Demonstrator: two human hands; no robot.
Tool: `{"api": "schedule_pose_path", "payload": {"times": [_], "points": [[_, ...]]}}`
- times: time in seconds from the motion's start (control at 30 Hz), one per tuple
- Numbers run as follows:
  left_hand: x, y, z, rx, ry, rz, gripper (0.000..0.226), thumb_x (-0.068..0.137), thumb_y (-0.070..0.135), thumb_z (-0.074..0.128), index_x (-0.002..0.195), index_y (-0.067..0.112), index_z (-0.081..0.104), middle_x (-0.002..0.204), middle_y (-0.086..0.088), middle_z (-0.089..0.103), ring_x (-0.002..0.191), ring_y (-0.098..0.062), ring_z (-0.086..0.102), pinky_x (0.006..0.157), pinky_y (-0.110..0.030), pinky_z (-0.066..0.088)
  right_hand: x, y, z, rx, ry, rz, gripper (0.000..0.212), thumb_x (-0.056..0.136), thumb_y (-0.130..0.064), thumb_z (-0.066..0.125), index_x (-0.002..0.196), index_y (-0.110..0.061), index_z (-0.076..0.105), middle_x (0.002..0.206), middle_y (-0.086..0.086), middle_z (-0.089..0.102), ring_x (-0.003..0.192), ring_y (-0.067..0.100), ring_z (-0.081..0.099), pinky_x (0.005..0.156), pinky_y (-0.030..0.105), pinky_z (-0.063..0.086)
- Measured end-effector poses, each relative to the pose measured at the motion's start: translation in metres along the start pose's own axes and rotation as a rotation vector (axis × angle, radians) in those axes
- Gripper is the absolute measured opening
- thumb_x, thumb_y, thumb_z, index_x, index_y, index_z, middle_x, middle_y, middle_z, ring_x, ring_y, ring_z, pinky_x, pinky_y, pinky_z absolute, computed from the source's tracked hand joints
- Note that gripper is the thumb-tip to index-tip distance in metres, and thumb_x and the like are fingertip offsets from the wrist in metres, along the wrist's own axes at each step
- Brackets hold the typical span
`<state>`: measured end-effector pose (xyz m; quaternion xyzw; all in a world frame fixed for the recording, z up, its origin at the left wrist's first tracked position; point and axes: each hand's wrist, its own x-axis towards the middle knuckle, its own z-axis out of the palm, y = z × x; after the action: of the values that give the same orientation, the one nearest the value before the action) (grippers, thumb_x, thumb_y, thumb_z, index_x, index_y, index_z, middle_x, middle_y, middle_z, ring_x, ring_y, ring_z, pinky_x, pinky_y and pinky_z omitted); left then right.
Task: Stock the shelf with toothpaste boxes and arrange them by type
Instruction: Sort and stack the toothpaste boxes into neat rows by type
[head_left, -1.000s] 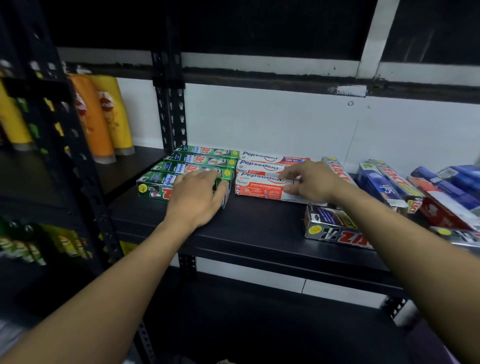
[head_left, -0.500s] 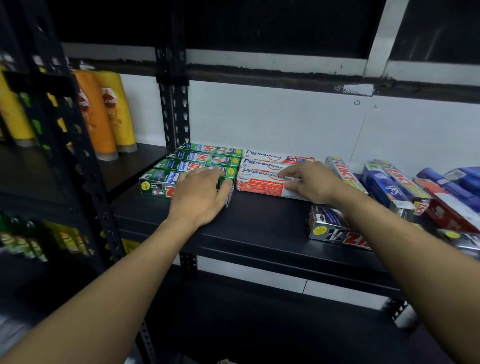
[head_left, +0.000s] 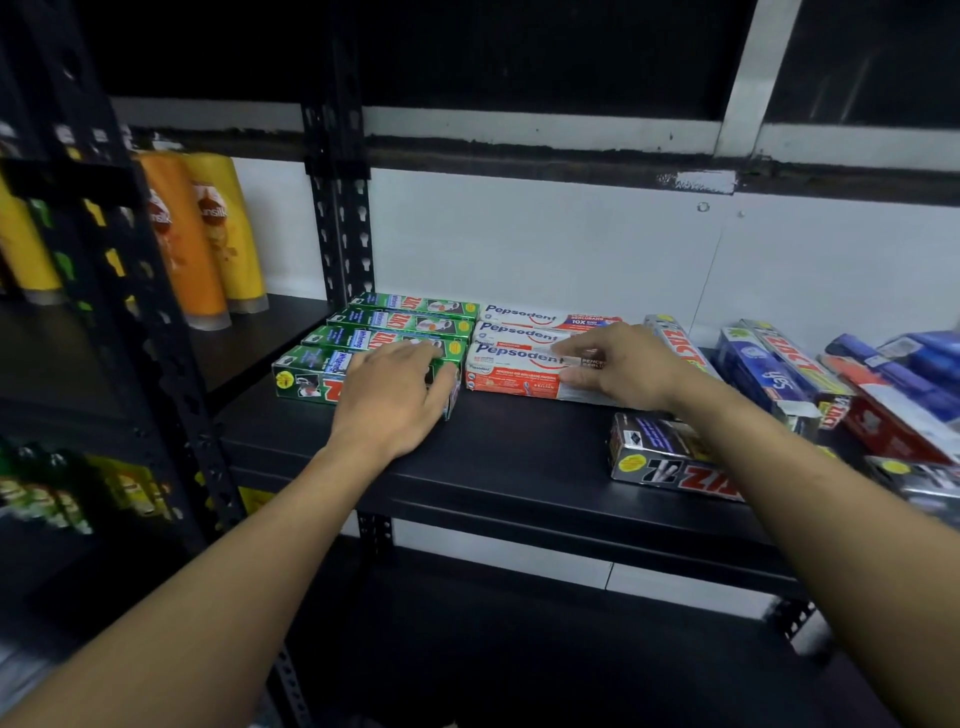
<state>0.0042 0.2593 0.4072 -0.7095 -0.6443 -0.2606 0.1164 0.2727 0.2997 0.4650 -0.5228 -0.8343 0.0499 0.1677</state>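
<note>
Several green Zact toothpaste boxes (head_left: 410, 323) lie in a row, front to back, at the left of the black shelf (head_left: 519, 457). My left hand (head_left: 395, 395) lies over the right end of the front green box (head_left: 306, 376), thumb against its end. Right beside them are three white-and-red Pepsodent boxes (head_left: 519, 317), also side by side. My right hand (head_left: 618, 369) grips the right end of the front Pepsodent box (head_left: 509, 376), fingers on top and thumb on its front face.
A silver-black Zact box (head_left: 670, 462) lies loose under my right forearm. Mixed blue (head_left: 758, 374), red (head_left: 893, 431) and silver boxes lie in disorder at the right. Orange shampoo bottles (head_left: 182, 244) stand on the neighbouring shelf, beyond a black upright post (head_left: 340, 208).
My right hand has slid slightly left along the front Pepsodent box, which now lies closer in line with the two behind it. My left hand stays on the green box.
</note>
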Motion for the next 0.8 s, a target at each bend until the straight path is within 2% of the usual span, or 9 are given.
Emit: {"api": "schedule_pose_path", "payload": {"times": [0.13, 0.33, 0.43, 0.53, 0.6, 0.7, 0.8], "points": [[0.001, -0.001, 0.001, 0.001, 0.002, 0.001, 0.048, 0.101, 0.050, 0.031, 0.129, 0.023, 0.059, 0.125, 0.002, 0.065, 0.119, -0.019, 0.055, 0.105, -0.043, 0.034, -0.005, 0.004, -0.009, 0.021, 0.062, 0.073, 0.052, 0.080, -0.045, 0.076, 0.129, -0.030, 0.063, 0.136, 0.000, 0.059, 0.124, 0.023, 0.054, 0.106, 0.034, 0.040], [0.001, -0.001, 0.001, -0.003, 0.010, 0.005, 0.047, 0.101, 0.050, 0.032, 0.128, 0.023, 0.059, 0.124, 0.002, 0.065, 0.118, -0.020, 0.055, 0.105, -0.044, 0.035, -0.009, 0.014, -0.008, -0.092, -0.100, 0.187, 0.074, 0.076, -0.056, 0.075, 0.140, -0.025, 0.052, 0.143, 0.003, 0.052, 0.128, 0.024, 0.049, 0.104, 0.032, 0.036], [0.001, -0.001, 0.001, -0.012, 0.017, 0.007, 0.046, 0.101, 0.049, 0.033, 0.127, 0.022, 0.060, 0.122, 0.002, 0.066, 0.116, -0.021, 0.057, 0.104, -0.044, 0.035, -0.010, 0.013, -0.004, -0.112, -0.087, 0.182, 0.070, 0.080, -0.054, 0.072, 0.140, -0.025, 0.051, 0.145, 0.003, 0.050, 0.130, 0.025, 0.047, 0.107, 0.034, 0.035], [0.001, -0.001, 0.002, -0.018, 0.014, 0.006, 0.046, 0.101, 0.049, 0.033, 0.127, 0.022, 0.060, 0.122, 0.002, 0.066, 0.117, -0.021, 0.057, 0.104, -0.044, 0.035, -0.013, 0.013, -0.001, -0.130, -0.037, 0.156, 0.061, 0.084, -0.048, 0.070, 0.138, -0.026, 0.054, 0.144, 0.003, 0.052, 0.133, 0.025, 0.045, 0.117, 0.040, 0.025], [0.002, -0.002, 0.002, -0.020, 0.012, 0.001, 0.046, 0.101, 0.049, 0.033, 0.127, 0.023, 0.060, 0.123, 0.003, 0.066, 0.117, -0.020, 0.056, 0.104, -0.044, 0.035, -0.018, 0.012, -0.002, -0.110, -0.020, 0.149, 0.059, 0.084, -0.046, 0.071, 0.137, -0.026, 0.055, 0.142, 0.004, 0.053, 0.133, 0.025, 0.045, 0.119, 0.043, 0.022], [0.002, -0.002, 0.002, -0.024, 0.013, -0.002, 0.045, 0.100, 0.048, 0.031, 0.123, 0.023, 0.061, 0.118, 0.004, 0.068, 0.112, -0.019, 0.058, 0.102, -0.044, 0.037, -0.031, 0.010, -0.010, -0.030, 0.030, 0.133, 0.058, 0.084, -0.043, 0.072, 0.137, -0.025, 0.056, 0.140, 0.002, 0.055, 0.128, 0.022, 0.050, 0.108, 0.031, 0.036], [0.001, -0.002, 0.001, -0.021, 0.015, -0.002, 0.044, 0.100, 0.047, 0.032, 0.121, 0.022, 0.061, 0.114, 0.003, 0.068, 0.107, -0.020, 0.059, 0.100, -0.044, 0.038, -0.052, 0.014, -0.023, 0.016, 0.100, 0.137, 0.052, 0.086, -0.041, 0.070, 0.134, -0.028, 0.058, 0.132, -0.001, 0.060, 0.118, 0.019, 0.056, 0.089, 0.024, 0.040]]}}
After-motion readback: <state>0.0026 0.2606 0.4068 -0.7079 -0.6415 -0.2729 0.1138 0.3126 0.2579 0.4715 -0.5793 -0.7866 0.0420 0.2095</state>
